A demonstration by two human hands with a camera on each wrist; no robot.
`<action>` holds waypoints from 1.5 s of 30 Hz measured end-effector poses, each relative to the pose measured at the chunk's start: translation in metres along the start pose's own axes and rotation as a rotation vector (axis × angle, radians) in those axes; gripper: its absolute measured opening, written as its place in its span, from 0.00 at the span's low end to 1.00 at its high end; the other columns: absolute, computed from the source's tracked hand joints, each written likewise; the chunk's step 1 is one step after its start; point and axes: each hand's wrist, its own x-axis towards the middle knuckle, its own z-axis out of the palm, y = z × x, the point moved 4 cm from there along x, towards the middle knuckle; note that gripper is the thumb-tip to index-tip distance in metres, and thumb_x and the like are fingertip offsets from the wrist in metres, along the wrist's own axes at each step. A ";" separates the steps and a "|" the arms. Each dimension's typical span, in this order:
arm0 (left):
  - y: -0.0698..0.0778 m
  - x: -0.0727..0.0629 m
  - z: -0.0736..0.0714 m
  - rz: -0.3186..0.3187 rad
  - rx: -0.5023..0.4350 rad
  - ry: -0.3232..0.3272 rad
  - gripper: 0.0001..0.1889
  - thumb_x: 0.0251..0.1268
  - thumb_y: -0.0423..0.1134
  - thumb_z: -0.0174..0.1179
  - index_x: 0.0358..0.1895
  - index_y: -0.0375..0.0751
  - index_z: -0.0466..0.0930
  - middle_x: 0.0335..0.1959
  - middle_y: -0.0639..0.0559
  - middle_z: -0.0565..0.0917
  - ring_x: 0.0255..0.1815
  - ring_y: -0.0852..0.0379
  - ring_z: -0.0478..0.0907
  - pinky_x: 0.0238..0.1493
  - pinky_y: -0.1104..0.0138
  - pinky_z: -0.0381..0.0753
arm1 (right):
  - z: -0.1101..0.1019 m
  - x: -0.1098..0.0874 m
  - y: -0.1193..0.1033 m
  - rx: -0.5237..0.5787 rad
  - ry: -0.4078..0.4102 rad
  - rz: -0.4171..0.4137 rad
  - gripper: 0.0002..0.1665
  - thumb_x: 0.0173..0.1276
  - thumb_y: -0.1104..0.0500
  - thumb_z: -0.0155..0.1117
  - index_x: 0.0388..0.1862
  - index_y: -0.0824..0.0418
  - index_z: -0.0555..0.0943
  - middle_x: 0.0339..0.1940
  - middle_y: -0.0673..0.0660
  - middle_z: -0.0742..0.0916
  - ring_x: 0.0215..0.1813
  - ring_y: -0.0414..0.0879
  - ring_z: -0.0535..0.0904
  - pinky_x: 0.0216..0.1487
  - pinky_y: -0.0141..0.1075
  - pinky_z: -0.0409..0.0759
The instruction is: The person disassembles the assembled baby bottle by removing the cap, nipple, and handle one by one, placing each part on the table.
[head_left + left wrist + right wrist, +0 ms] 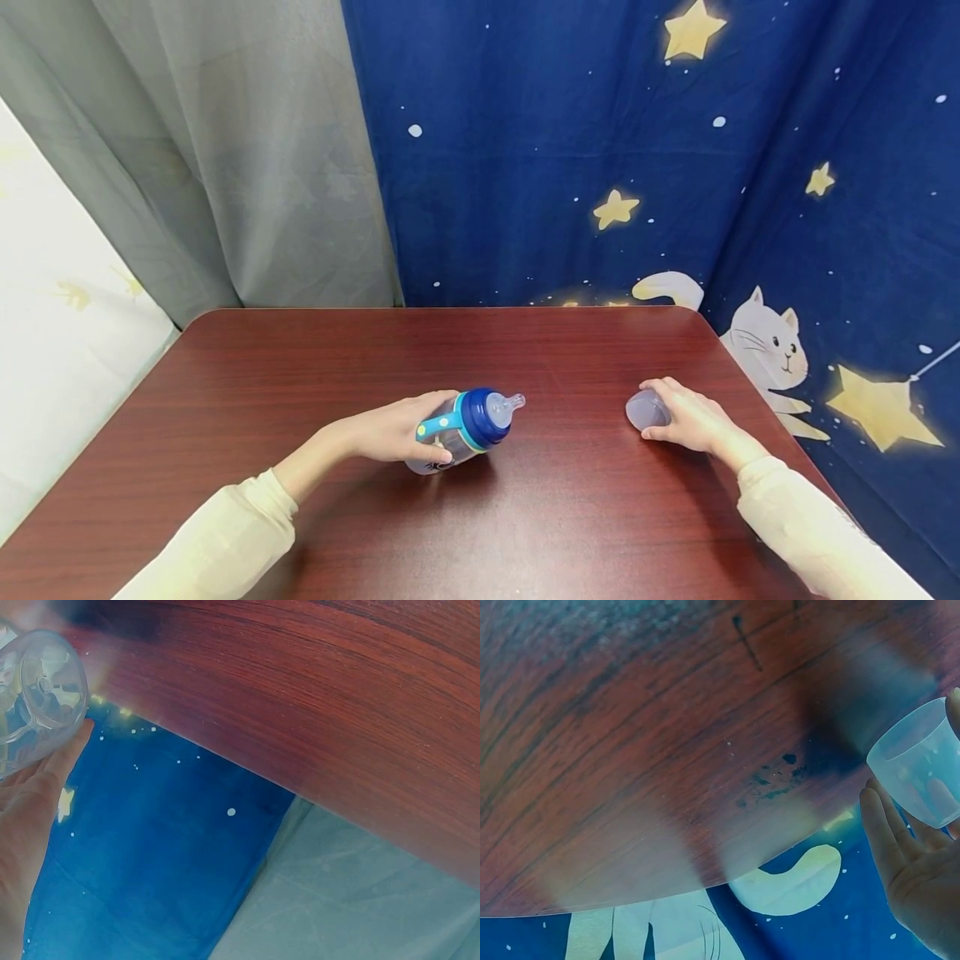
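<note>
A clear baby bottle (486, 421) with a dark blue collar, light blue handles and a clear teat tilts over the middle of the table, its teat pointing right. My left hand (401, 429) grips it round the body from the left, thumb on the near side. In the left wrist view the bottle's clear base (56, 682) shows at the left edge, beside the fingers. Over the table's right part, my right hand (690, 417) holds a translucent bottle cap (647, 411) between thumb and fingers. Its open rim faces the table in the right wrist view, where the cap (919, 765) appears cup-shaped.
The dark red wooden table (337, 350) has rounded far corners. Behind it hang a grey curtain (277, 150) and a blue curtain (525, 150) with stars and a white cat. A white surface (60, 317) lies beyond the left edge.
</note>
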 end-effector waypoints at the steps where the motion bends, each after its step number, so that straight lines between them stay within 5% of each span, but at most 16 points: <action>1: 0.000 0.000 0.000 0.003 0.000 0.000 0.39 0.50 0.56 0.60 0.63 0.48 0.53 0.50 0.60 0.68 0.48 0.62 0.66 0.44 0.64 0.70 | 0.001 0.000 0.000 -0.001 -0.002 0.002 0.38 0.43 0.48 0.72 0.53 0.60 0.69 0.44 0.57 0.75 0.41 0.51 0.73 0.34 0.49 0.72; 32: -0.003 0.001 0.005 0.007 -0.006 -0.007 0.39 0.51 0.55 0.60 0.64 0.47 0.53 0.50 0.58 0.68 0.48 0.61 0.67 0.44 0.63 0.70 | 0.007 -0.003 -0.003 -0.018 -0.037 -0.011 0.43 0.45 0.47 0.71 0.58 0.62 0.66 0.48 0.61 0.74 0.45 0.54 0.73 0.37 0.52 0.71; 45: -0.002 0.003 0.001 -0.024 0.001 0.000 0.39 0.50 0.55 0.61 0.64 0.46 0.54 0.50 0.58 0.68 0.48 0.60 0.66 0.43 0.64 0.70 | -0.002 0.001 -0.002 0.010 -0.019 0.035 0.48 0.48 0.32 0.60 0.62 0.60 0.64 0.53 0.62 0.72 0.49 0.56 0.70 0.40 0.58 0.68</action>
